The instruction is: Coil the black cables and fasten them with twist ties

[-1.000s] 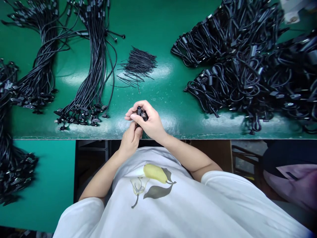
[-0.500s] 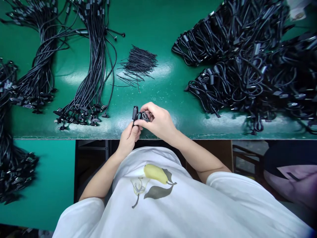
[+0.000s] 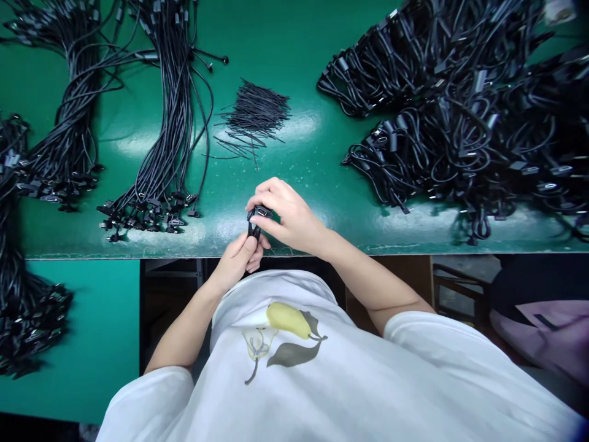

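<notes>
A short black cable (image 3: 254, 228), bent into a loop, is between my hands at the front edge of the green table. My left hand (image 3: 239, 258) is closed, pinching the cable's lower part between thumb and fingers. My right hand (image 3: 292, 218) is closed on its upper end, where a rectangular connector (image 3: 262, 212) shows between thumb and fingers. The rest of the cable's ends are hidden by my fingers. Beyond my hands lies a small heap of thin black ties (image 3: 261, 109).
Long bundles of straight black cables (image 3: 170, 123) lie to the left, their connectors toward me. Large piles of looped black cables (image 3: 427, 153) cover the right side. A lower green surface (image 3: 101, 344) at left holds more cables (image 3: 37, 325). Part of a person (image 3: 547, 325) shows at lower right.
My right hand has moved slightly up and left over the cable's upper end. The connector has turned and shifted left, and the cylindrical end that stood up is now covered.
</notes>
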The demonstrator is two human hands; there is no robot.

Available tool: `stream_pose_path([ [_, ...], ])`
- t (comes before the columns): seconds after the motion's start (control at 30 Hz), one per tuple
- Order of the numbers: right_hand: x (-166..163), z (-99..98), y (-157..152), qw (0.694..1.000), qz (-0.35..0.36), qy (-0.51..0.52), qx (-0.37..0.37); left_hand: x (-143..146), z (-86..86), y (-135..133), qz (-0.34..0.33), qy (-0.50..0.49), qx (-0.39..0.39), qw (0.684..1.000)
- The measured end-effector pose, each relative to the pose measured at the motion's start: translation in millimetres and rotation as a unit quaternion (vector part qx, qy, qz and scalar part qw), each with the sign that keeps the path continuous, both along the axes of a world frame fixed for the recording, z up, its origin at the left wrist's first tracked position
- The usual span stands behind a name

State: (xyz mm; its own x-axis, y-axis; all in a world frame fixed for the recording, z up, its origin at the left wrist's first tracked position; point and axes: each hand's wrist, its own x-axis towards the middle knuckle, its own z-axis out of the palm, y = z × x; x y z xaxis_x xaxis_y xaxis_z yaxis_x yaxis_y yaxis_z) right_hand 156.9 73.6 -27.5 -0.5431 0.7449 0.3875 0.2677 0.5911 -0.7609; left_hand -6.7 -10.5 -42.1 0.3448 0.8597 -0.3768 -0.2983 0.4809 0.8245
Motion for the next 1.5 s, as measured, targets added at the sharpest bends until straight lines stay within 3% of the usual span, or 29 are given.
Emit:
stream_pose_path([
  [0.3,-6,-8.3,-4,0.997,0.003,0.007,-0.077,4,15.5,5,0.016,-0.134,-0.132,0.982],
  [0.5,-5,-9.4,0,0.996,0.031,-0.036,-0.072,-4,10.5,8,-0.016,-0.124,-0.142,0.982],
  [0.63,-4,-8.5,1,0.996,0.015,-0.036,-0.08,-1,10.2,7,0.003,-0.132,-0.148,0.98],
  [0.77,-5,-10.7,0,0.99,0.019,0.014,-0.138,5,7.5,1,0.015,-0.111,-0.158,0.981],
  [0.87,-11,-15.7,-4,0.963,0.043,0.117,-0.238,7,6.1,-2,0.004,-0.087,-0.149,0.985],
  [0.97,-22,-22.2,-10,0.905,0.031,0.239,-0.351,8,5.4,-2,0.033,-0.067,-0.119,0.99],
  [1.07,-28,-24.0,-16,0.877,0.016,0.245,-0.413,10,3.6,-1,0.039,-0.054,-0.103,0.992],
  [1.37,-21,-16.4,-20,0.896,-0.006,0.161,-0.414,7,2.5,-3,-0.014,-0.062,-0.124,0.99],
  [1.5,-28,-24.6,-19,0.899,0.025,0.199,-0.39,7,3.8,-4,-0.026,-0.049,-0.153,0.987],
])
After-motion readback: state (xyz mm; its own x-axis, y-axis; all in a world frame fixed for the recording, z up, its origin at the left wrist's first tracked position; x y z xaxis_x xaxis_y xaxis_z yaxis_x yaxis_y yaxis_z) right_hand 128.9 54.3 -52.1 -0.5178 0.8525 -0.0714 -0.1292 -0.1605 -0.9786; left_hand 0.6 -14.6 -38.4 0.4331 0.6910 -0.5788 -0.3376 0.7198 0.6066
